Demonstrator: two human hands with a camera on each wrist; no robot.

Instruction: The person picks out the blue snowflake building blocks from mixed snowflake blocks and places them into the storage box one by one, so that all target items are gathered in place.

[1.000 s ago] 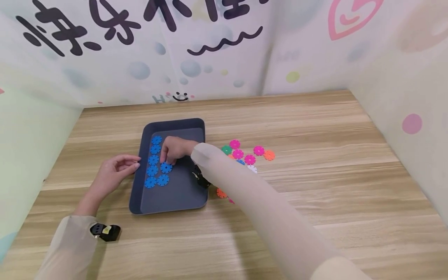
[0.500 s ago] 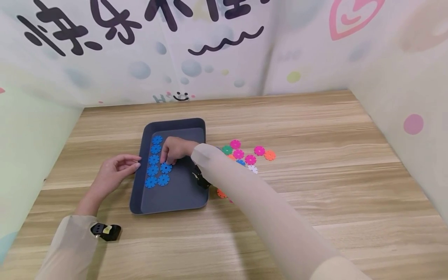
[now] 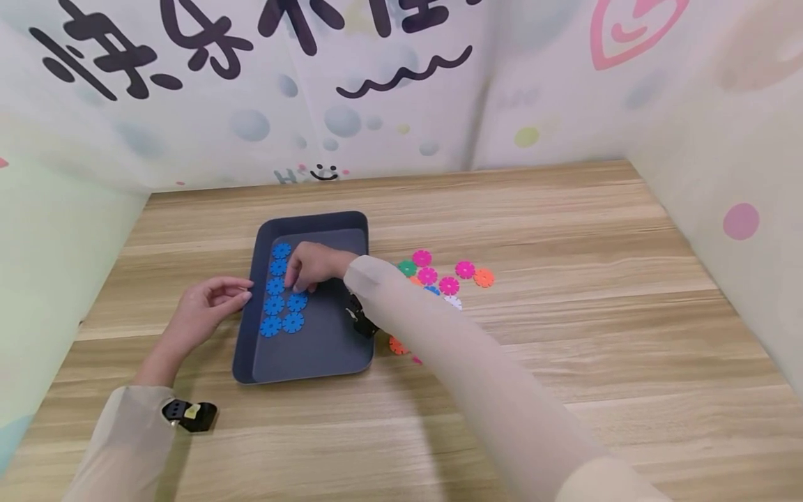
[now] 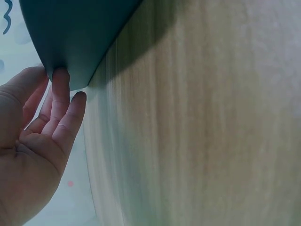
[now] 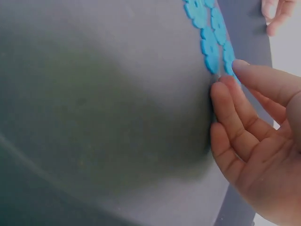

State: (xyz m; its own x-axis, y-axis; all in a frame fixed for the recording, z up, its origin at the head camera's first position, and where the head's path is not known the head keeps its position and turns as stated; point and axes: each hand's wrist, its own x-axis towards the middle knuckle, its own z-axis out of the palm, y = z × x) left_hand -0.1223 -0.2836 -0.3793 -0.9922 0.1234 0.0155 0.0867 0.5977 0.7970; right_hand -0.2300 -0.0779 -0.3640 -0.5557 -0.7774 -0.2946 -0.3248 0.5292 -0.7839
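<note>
Blue plastic snowflake discs [image 3: 280, 293] lie flat in two short columns on the floor of a dark grey tray [image 3: 326, 352], right under the fingertips of the right hand [image 3: 314, 267]. That hand reaches into the tray from the right with its fingers nearly straight and relaxed, the tips resting on or just beside the discs [image 5: 212, 37]; it pinches nothing that I can see. The left hand [image 3: 203, 310] sits just outside the tray's left wall, fingers extended, their tips touching the outer wall [image 4: 70, 56].

Each disc looks thin, stiff and very light, with a notched, gear-like rim and a small centre hole. On the smooth matte tray floor they should slide at a light push; picking one up likely means pressing a fingertip on an edge to tip it, then pinching it across the rim notches. They seem hard rather than fragile.

Beyond the right forearm, to its right, loose discs in pink, green, orange and white [image 3: 448, 279] lie scattered on the pale wood-grain table [image 3: 596, 279]. The tray itself looks rigid, with rounded corners and low walls.
</note>
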